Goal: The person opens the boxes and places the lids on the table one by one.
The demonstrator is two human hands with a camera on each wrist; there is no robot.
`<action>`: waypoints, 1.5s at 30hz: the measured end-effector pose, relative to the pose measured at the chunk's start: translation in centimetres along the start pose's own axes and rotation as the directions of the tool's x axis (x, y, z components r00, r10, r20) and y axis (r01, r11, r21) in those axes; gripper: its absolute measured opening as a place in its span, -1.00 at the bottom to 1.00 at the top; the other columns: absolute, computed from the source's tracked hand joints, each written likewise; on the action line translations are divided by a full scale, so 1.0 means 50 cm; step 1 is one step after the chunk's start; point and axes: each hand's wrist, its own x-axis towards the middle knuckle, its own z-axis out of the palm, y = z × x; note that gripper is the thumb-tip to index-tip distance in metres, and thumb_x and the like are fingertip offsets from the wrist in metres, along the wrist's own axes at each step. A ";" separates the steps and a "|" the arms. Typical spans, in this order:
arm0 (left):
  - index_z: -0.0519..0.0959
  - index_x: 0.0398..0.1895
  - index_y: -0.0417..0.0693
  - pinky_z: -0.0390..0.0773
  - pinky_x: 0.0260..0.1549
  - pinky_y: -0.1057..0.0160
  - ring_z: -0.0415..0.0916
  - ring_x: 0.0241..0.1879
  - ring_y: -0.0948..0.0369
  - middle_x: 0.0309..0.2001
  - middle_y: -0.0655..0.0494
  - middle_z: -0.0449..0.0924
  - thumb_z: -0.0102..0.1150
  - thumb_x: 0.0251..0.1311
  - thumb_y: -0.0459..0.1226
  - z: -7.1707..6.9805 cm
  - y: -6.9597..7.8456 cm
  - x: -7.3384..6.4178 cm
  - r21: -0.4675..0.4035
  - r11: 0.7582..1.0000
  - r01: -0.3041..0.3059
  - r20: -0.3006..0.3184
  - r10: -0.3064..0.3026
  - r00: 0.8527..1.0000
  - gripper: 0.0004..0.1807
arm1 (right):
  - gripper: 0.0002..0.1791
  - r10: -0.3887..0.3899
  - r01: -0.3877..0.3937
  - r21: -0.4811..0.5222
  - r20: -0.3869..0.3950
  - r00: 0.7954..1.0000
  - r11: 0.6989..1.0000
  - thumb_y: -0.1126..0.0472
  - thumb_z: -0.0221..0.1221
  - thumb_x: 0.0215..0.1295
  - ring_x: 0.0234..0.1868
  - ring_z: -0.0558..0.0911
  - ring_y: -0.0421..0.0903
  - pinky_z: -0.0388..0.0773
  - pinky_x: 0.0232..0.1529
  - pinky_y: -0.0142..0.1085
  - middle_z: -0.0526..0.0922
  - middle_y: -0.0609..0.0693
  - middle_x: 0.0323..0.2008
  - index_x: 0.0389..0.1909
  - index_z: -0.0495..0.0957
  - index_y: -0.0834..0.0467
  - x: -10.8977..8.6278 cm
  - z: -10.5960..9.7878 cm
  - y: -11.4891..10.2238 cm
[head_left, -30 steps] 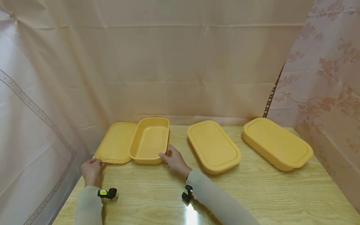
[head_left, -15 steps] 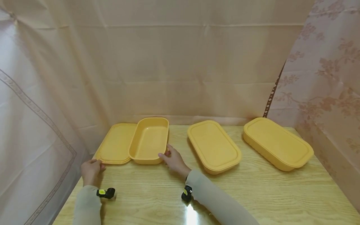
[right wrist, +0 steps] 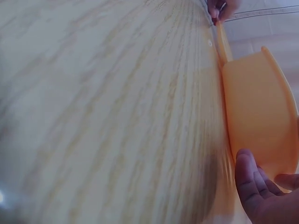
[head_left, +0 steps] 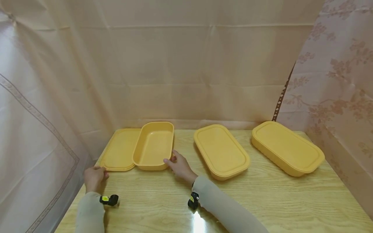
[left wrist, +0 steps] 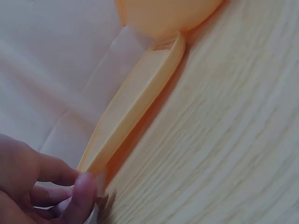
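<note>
A yellow lid (head_left: 120, 150) lies at the table's left, and its near left corner is pinched between the thumb and fingers of my left hand (head_left: 94, 178). In the left wrist view, the lid's edge (left wrist: 135, 116) runs up from those fingertips, with a thin shadow beneath. Beside it stands an uncovered yellow food container (head_left: 154, 145) with nothing inside; its left side overlaps the lid in the head view. My right hand (head_left: 181, 166) grips the container's near right corner, thumb at the near wall and fingers along the right side. The right wrist view shows the container's outer wall (right wrist: 257, 107) against those fingers.
Two more yellow containers with lids on stand to the right: a nearer one (head_left: 221, 150) and one at the far right (head_left: 287, 147). The wooden table (head_left: 154, 204) meets a beige cloth (head_left: 175, 74) at the back, with cloth at both sides.
The container has slid slightly left, with my right hand following. The lid has shifted slightly toward me, and less of its right side shows beside the container. Both grips stay.
</note>
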 end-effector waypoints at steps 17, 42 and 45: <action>0.53 -0.13 -0.49 0.34 -0.38 0.28 0.47 -0.55 0.21 -0.70 0.18 0.53 -0.02 0.29 -0.35 -0.015 0.015 0.009 0.245 0.970 0.006 0.015 -0.010 1.000 -0.70 | -0.38 -0.004 0.004 -0.024 0.003 1.000 1.000 -0.04 0.17 0.36 -0.49 0.53 -0.17 0.48 -0.51 -0.41 0.48 0.02 -0.30 0.35 0.33 0.14 -0.003 0.003 0.006; 0.26 0.31 -0.45 0.20 0.31 -0.23 0.18 0.27 -0.37 0.29 -0.49 0.24 -0.15 0.28 -0.24 -0.011 0.023 0.000 0.342 0.939 -0.045 -0.001 0.048 0.999 -0.41 | -0.32 -0.017 0.017 -0.125 -0.002 1.000 0.992 -0.06 0.13 0.39 -0.38 0.60 -0.11 0.53 -0.38 -0.34 0.59 0.16 -0.15 0.33 0.31 0.33 -0.007 -0.022 0.000; 0.30 0.30 -0.41 0.22 0.29 -0.24 0.20 0.26 -0.38 0.28 -0.48 0.27 -0.15 0.29 -0.23 -0.007 0.027 -0.006 0.340 0.937 -0.077 -0.013 0.086 0.996 -0.43 | -0.33 -0.029 0.029 -0.158 0.003 1.000 0.987 -0.07 0.12 0.39 -0.27 0.61 -0.07 0.56 -0.27 -0.27 0.60 0.15 -0.14 0.32 0.32 0.32 -0.008 -0.025 0.002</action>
